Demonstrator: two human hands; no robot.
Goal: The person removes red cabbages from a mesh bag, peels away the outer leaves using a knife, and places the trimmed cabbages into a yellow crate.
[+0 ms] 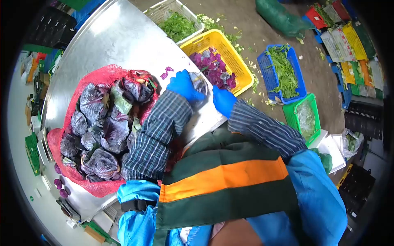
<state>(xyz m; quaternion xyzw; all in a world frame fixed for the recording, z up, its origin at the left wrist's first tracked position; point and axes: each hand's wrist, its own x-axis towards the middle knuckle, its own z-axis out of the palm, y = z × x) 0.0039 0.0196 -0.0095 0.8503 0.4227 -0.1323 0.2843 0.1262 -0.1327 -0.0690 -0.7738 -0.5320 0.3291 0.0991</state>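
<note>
A purple cabbage (pixel 199 84) rests near the edge of the metal table (pixel 107 37). My left hand (pixel 185 86), in a blue glove, grips it from the left side. To the right of the cabbage, my right hand (pixel 224 101), also gloved in blue, is closed at the table's edge; whatever it holds is too hard to make out. Small purple cut pieces (pixel 166 73) lie on the metal beyond my left hand. A red mesh sack (pixel 74 107), opened wide, holds several purple cabbages (pixel 103 164) to the left of my left arm.
Beyond the table edge, a yellow crate (pixel 243 73) contains purple leaves. A pale crate (pixel 197 20) and a blue crate (pixel 262 67) hold green leaves. Nearby stand a green crate (pixel 291 119) and a green sack (pixel 281 18). Leaf scraps litter the floor.
</note>
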